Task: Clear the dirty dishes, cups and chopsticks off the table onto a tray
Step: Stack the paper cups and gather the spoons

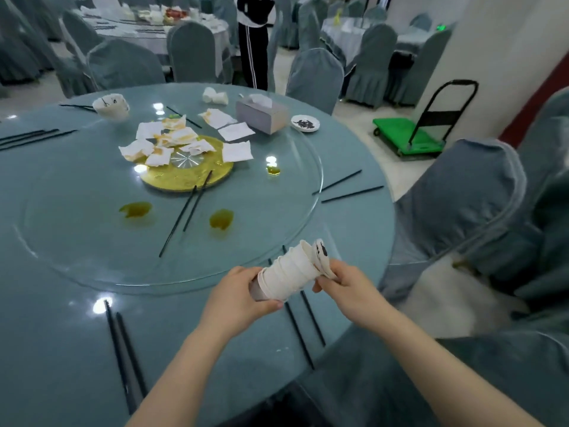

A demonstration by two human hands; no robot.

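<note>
My left hand [243,292] grips the base of a stack of white paper cups [289,271], held on its side above the near table edge. My right hand [345,286] holds the open end of the stack, pinching a crumpled cup with dark residue [321,255]. Black chopsticks lie in pairs: one below the stack [303,325], one at the near left [123,352], one on the glass turntable [187,214], one at the right edge [348,186], more at the far left [30,137]. A white bowl [111,106] and a small saucer with dark scraps [305,123] sit at the far side.
The round teal table [61,318] carries a glass turntable [92,266] with a gold centre plate [184,177], stained napkins [166,141], a tissue box [261,114] and oily spills [135,209]. Covered chairs [455,204] ring the table. A green trolley [409,137] stands at right; a person [254,41] stands beyond.
</note>
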